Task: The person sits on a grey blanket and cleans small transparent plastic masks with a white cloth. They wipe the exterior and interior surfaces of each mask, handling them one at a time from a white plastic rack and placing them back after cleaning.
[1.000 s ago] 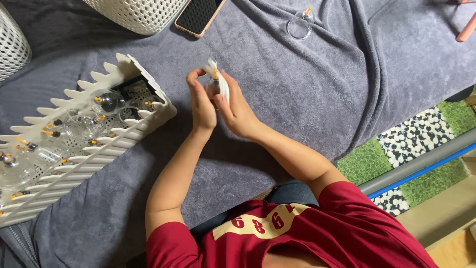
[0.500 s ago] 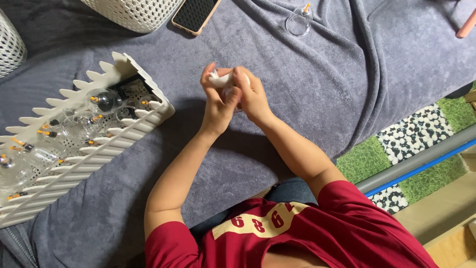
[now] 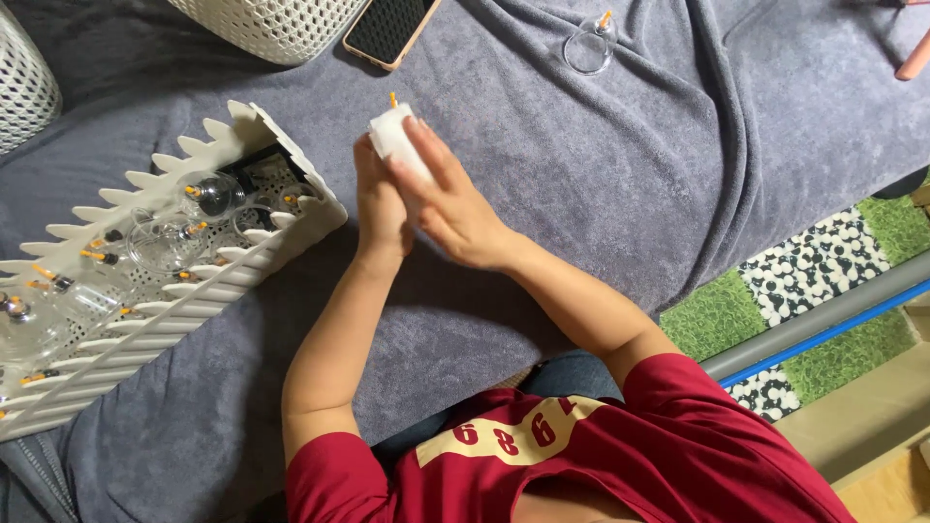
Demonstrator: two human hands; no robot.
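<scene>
A person in a red shirt holds both hands raised over a grey towel-like blanket, the left hand and right hand pressed close together around a small object wrapped in white cloth or tissue, with an orange tip showing at its top. The fingers of the right hand are curled over the white wrap and clamped on it; the left hand's fingers close against it from the other side. At left, a white slatted basket with a scalloped rim lies on the blanket, holding several clear glass cups with orange-tipped valves. Another clear cup sits alone on the blanket at far centre, well apart from the hands. A phone lies face up at the far edge beside a white perforated container. At right, green and pebble-patterned mats show beyond the blanket's edge.
</scene>
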